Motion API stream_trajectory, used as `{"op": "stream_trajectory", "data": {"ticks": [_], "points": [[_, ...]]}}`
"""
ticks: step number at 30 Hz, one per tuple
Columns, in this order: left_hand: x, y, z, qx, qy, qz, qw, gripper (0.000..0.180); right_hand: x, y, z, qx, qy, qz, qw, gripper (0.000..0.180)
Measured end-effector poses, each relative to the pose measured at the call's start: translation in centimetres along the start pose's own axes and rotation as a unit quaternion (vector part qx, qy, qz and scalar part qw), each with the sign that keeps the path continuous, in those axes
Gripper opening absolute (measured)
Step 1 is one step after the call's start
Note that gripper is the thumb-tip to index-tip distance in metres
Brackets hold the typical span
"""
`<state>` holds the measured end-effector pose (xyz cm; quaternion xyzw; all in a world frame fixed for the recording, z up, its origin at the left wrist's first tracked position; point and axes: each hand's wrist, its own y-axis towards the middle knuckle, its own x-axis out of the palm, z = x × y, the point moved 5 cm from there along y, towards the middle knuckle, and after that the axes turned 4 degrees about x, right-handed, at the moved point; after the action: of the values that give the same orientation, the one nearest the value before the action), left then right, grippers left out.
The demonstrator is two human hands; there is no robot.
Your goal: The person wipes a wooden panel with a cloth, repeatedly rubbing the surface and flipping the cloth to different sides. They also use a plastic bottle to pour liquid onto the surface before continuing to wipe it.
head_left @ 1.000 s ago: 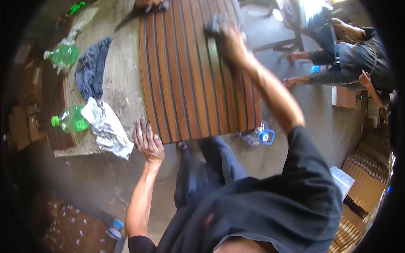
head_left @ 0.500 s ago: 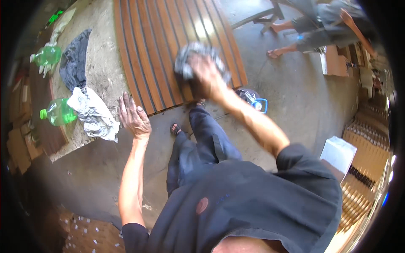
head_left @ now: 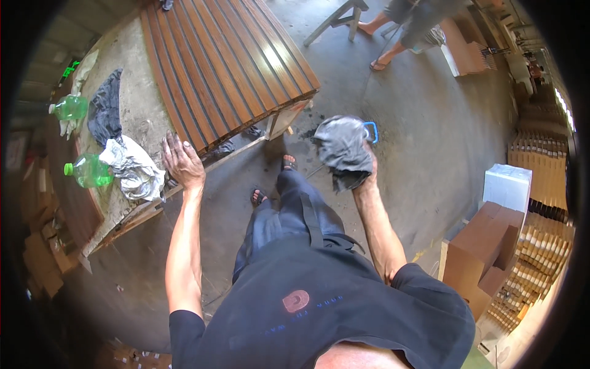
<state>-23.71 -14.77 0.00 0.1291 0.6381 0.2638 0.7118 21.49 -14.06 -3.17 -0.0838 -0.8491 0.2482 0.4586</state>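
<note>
A slatted brown wooden panel (head_left: 227, 67) with dark grooves lies on the worktable (head_left: 142, 80), glossy where light strikes it. My left hand (head_left: 183, 163) rests with its fingers stretched out at the panel's near left corner; the fingertips look dark with stain. Off the panel's right side, my right hand (head_left: 370, 169) grips a bunched grey rag (head_left: 343, 144), which hangs down over the floor and hides most of the fingers. Behind the rag shows part of a blue handle (head_left: 371, 131).
Left of my left hand lie a white cloth (head_left: 132, 169), a dark cloth (head_left: 106, 111) and two green bottles, the nearer bottle (head_left: 91, 171) on its side. Cartons (head_left: 482, 246) and stacked wooden pieces (head_left: 541, 246) stand at right. Another person's legs (head_left: 393, 46) show at the far right.
My right hand has come off the panel with the rag, moving right and toward me. The left hand stays near the panel's corner. The view has shifted.
</note>
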Motion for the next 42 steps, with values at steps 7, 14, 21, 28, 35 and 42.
{"op": "stream_trajectory", "data": {"ticks": [7,14,21,28,35,42], "points": [[-0.1,-0.1,0.3,0.006,0.013,0.013,1.0,0.039,14.0,4.3,-5.3,-0.33,-0.554,0.007,0.765,0.021],[-0.3,-0.4,-0.3,0.002,0.016,0.01,1.0,0.04,18.1,8.4,0.0,-0.438,-0.721,-0.179,0.507,0.049],[-0.1,0.4,0.8,0.018,0.001,0.039,0.999,0.039,19.8,12.0,-1.4,-0.406,-0.763,-0.21,0.457,0.038],[-0.3,0.0,0.6,0.003,0.004,0.028,1.0,0.04,18.3,10.1,-0.9,-0.418,-0.762,-0.206,0.45,0.028],[-0.2,0.9,1.0,0.003,0.008,0.019,1.0,0.043,23.5,16.5,0.0,-0.424,-0.777,-0.176,0.431,0.021],[-0.9,-0.3,0.1,-0.005,0.007,0.026,1.0,0.041,18.7,8.6,0.4,-0.383,-0.767,-0.194,0.477,0.023]]}}
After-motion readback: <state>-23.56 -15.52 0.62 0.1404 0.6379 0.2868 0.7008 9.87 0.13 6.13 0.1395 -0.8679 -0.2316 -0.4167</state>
